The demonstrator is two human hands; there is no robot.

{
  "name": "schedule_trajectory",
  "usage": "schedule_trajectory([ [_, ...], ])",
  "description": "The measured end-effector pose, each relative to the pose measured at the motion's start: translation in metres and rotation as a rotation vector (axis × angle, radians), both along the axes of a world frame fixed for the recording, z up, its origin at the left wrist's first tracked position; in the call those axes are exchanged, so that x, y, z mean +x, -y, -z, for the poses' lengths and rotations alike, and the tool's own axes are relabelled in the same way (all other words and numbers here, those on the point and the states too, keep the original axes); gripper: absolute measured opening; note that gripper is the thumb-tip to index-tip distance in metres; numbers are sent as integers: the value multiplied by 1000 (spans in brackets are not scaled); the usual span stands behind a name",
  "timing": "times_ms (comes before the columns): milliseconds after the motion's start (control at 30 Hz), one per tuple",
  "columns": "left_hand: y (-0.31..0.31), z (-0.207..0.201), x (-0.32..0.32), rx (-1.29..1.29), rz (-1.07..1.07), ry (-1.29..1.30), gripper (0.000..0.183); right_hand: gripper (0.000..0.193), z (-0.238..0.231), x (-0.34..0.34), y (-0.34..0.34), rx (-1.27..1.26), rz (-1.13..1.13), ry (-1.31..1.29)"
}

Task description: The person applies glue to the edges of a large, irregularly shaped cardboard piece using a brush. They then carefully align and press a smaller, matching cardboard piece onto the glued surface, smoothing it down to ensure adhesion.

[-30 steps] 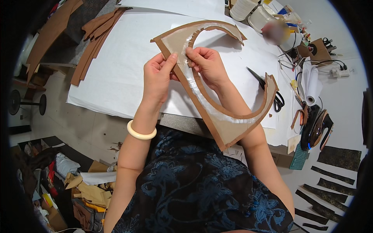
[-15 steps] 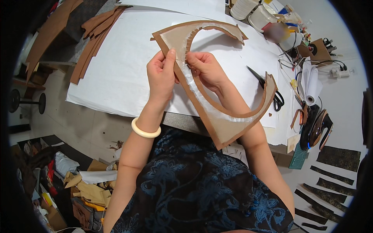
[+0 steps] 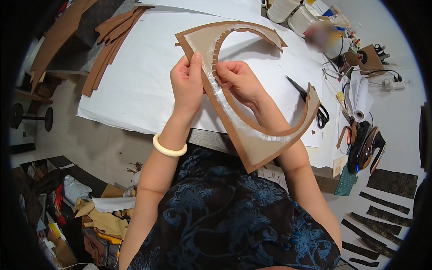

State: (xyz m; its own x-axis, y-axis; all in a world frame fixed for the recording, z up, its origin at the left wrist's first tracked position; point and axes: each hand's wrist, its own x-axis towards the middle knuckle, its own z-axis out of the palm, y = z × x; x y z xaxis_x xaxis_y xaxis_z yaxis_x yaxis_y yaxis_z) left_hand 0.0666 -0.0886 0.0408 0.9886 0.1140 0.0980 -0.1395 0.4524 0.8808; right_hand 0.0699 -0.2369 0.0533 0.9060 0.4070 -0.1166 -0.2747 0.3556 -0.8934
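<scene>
White paper (image 3: 139, 85) is spread over most of the worktable (image 3: 204, 137), whose dark edge is seen just in front of the person's patterned dark dress. Brown cardboard strips (image 3: 108, 45) are stacked at the far left of the table, and offcuts and scraps are heaped on the floor at lower left. Dark fabric strips (image 3: 387, 211) are laid out on the floor at right.

A large curved brown cardboard pattern piece (image 3: 256, 144), shaped like an open horseshoe with pale lining along its inner edge, is held up above the paper, between the table edge and the body. Its notched inner rim is gripped near the top by both hands. The left hand (image 3: 186, 83) is closed on the piece, thumb in front and fingers behind. The right hand (image 3: 238, 81) is pinched on the inner rim just beside it, fingers curled.

An iron (image 3: 366, 148) is stood at the right edge, black scissors (image 3: 310, 101) are lying on the paper behind the piece, and a cream bangle (image 3: 168, 148) is worn on the left wrist.
</scene>
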Motion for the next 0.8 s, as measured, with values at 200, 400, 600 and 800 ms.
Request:
schedule_trajectory([
  [200,1,-1,-1,-11,-17,37,26,21,-4,-1,3,-102,-68,23],
  [400,-1,-4,-1,2,5,36,25,22,-5,-7,-4,-51,-18,26],
  [600,-1,-5,-2,-40,-6,17,24,24,-13,-7,1,-214,-116,81],
  [800,-2,-6,1,21,12,49,23,23,3,-5,8,-29,-146,-7],
])
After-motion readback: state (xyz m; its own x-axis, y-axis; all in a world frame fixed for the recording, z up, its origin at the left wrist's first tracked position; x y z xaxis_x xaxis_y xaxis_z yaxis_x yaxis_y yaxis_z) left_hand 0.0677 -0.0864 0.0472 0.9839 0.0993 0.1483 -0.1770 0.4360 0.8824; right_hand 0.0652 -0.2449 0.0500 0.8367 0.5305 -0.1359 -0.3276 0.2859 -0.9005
